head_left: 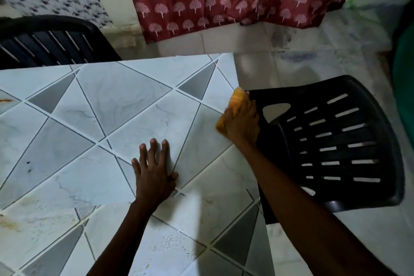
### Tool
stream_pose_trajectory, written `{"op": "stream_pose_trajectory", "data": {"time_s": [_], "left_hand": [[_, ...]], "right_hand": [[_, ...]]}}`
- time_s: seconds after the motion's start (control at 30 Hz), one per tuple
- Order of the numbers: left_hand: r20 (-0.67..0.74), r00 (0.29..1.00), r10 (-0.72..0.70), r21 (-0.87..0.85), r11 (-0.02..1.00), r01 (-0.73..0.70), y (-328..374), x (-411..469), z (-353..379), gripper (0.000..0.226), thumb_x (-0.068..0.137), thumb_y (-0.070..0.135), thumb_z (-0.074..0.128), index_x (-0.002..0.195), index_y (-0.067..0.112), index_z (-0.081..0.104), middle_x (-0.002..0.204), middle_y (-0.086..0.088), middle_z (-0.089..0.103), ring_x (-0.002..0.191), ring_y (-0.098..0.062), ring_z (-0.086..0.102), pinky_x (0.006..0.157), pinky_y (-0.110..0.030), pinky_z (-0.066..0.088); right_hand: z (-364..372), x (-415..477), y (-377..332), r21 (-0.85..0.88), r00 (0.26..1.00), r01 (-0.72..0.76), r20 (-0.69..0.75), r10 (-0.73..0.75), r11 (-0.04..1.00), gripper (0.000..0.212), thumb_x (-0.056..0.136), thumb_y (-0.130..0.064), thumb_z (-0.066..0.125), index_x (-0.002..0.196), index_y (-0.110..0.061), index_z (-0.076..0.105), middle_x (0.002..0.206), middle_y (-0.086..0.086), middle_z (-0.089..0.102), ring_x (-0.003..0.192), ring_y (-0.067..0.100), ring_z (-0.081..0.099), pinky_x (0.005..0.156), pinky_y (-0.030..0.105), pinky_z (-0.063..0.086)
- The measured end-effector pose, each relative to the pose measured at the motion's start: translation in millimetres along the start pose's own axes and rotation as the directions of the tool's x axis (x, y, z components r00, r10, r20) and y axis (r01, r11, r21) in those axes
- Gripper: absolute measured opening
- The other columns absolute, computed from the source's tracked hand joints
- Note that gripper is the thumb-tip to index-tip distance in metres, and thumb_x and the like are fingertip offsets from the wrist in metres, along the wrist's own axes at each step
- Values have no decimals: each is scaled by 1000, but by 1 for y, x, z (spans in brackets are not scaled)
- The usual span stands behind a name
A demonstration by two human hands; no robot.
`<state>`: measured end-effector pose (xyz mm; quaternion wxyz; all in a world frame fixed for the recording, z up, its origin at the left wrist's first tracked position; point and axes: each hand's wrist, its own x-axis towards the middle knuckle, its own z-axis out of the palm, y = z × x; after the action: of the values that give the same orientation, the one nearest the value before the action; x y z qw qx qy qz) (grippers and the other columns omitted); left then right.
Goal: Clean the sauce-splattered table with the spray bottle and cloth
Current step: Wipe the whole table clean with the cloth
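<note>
Orange cloth (pixel 237 101): soft, light, limp; crumples easily, so best wadded in the palm. Sits at the right edge of the desk (pixel 112 101), right grip (pixel 242 124) curled round it. Left grip (pixel 154 175) spread flat mid-desk on glossy, wet tile-pattern. Rusty sauce smears (pixel 10 224) at the desk's left edge.

The left hand (pixel 154 177) and the right hand (pixel 242 125) are bare; both forearms (pixel 302 204) are uncovered also; the fingernails (pixel 153 140) are short.
</note>
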<state>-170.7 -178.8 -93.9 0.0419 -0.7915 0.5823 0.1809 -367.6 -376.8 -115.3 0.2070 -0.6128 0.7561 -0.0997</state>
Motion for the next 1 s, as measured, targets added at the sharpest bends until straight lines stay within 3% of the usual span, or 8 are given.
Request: {"op": "stream_pose_trajectory", "data": {"time_s": [0.1, 0.3, 0.43, 0.5, 0.57, 0.73, 0.9, 1.0], "left_hand": [[-9, 1000, -2, 3, 1000, 2, -1, -1, 3, 111, 66, 39, 82, 156, 15, 22, 159, -21, 23, 142, -51, 22, 100, -71, 35], [6, 999, -35, 2, 999, 35, 1, -1, 0, 110, 71, 42, 77, 157, 20, 12, 162, -18, 17, 146, -48, 16, 105, -69, 30], [13, 1000, -28, -1, 1000, 28, 0, -3, -4, 110, 70, 44, 76, 157, 22, 13, 160, -17, 21, 144, -48, 20, 103, -68, 33], [20, 1000, -18, -2, 1000, 18, -2, -4, -5, 108, 69, 45, 77, 156, 21, 17, 159, -18, 25, 143, -49, 24, 101, -68, 35], [15, 1000, -4, -11, 1000, 4, -4, -4, -4, 106, 68, 43, 79, 154, 19, 21, 158, -19, 26, 142, -49, 25, 101, -69, 36], [-23, 1000, -4, -35, 999, 3, -1, -3, 0, 107, 71, 44, 77, 157, 21, 17, 159, -17, 23, 144, -48, 22, 103, -69, 35], [-51, 999, -18, -34, 999, 16, -6, -3, 4, 103, 70, 51, 64, 157, 24, 16, 160, -15, 23, 144, -46, 23, 103, -67, 34], [-77, 997, -29, -75, 997, 24, -4, -5, 4, 102, 68, 49, 61, 157, 25, 17, 160, -15, 24, 145, -45, 22, 104, -67, 33]], "right_hand": [[3, 46, -37, -46, 998, 65, 26, -64, 997, 83, 92, -54, 45, 162, -18, 18, 160, 21, 29, 130, 47, 45, 107, 52, 39], [17, 57, -74, -264, 943, 328, 36, -331, 907, 79, 90, -51, 36, 161, -19, 20, 168, 16, 17, 153, 48, 12, 121, 66, 11], [23, -3, -88, -278, 675, 736, 222, -704, 618, 74, 92, -48, 41, 160, -22, 26, 168, 13, 22, 155, 44, 10, 121, 65, 6], [26, -45, -83, -229, 520, 853, 297, -801, 469, 71, 93, -48, 41, 159, -25, 29, 167, 11, 26, 155, 41, 14, 121, 64, 8], [24, -79, -59, -152, 452, 892, 275, -848, 426, 66, 96, -46, 42, 158, -27, 31, 166, 9, 30, 154, 39, 20, 122, 62, 12], [1, -86, -8, -154, 501, 865, 293, -814, 477, 71, 87, -46, 48, 156, -34, 34, 166, 2, 30, 153, 35, 21, 121, 57, 16], [14, -1, -63, -242, 652, 758, 262, -711, 606, 68, 90, -54, 38, 156, -38, 31, 167, -3, 27, 155, 32, 19, 121, 62, 14], [5, 75, -79, -292, 805, 593, 231, -547, 750, 71, 89, -57, 27, 157, -39, 28, 168, -2, 25, 155, 32, 17, 123, 62, 11]]}}
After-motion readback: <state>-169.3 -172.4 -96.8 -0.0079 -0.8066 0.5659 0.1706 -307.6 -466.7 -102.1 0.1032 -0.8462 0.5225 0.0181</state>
